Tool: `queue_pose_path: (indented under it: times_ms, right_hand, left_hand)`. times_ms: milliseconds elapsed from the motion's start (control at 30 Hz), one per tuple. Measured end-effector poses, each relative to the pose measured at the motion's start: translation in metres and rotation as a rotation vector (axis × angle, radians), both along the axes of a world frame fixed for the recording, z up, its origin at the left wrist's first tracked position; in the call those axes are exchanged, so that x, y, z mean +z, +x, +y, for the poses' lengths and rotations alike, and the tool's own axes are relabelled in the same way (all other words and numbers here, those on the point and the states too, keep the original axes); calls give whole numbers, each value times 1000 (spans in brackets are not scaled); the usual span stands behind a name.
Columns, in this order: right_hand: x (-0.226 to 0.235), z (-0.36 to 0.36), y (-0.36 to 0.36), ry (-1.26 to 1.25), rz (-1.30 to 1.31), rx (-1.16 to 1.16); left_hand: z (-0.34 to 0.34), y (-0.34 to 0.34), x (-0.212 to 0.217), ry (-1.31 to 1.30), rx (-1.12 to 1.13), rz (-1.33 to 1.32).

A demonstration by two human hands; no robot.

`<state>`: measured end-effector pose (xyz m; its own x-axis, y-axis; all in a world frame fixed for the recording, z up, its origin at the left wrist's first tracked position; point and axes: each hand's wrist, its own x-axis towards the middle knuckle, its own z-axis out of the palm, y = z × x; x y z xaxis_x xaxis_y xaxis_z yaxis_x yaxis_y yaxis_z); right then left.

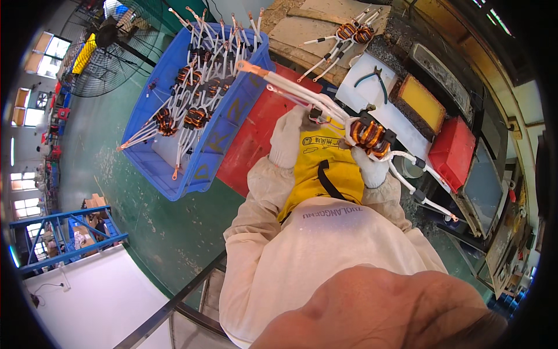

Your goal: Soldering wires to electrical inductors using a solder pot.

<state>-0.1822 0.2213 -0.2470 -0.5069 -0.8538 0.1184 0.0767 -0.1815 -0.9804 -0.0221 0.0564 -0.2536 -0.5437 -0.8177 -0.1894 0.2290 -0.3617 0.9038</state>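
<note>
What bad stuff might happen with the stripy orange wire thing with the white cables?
The black-and-copper wire coil sits at the white-gloved right hand and might slip if the grip is loose.
Its long white cables with copper ends point toward the heaped blue plastic crate and might tangle there.
Its loose white leads might catch on the red plastic bin beside them.

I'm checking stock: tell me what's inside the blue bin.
Inside the blue bin lie copper-wound coils with white leads, many ending in copper-coloured lugs. They cover much of the bin's bottom, so whatever lies beneath them cannot be seen.
</note>
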Motion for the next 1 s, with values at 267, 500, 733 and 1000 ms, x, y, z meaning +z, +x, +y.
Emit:
queue_pose_path:
  times_ms: [267,500,733,1000]
  right_hand:
    - [2,4,-11,-33,4,-16]
    - [-14,4,-15,-36,335,-25]
    - [-14,6,-5,24,332,-126]
    - [2,10,3,101,137,-147]
  left_hand:
    - [10,-4,42,-174,154,-115]
    - [11,-6,24,-172,-10,-433]
    - [11,-7,-9,-176,-64,-136]
    - [30,-36,-11,12,-73,-90]
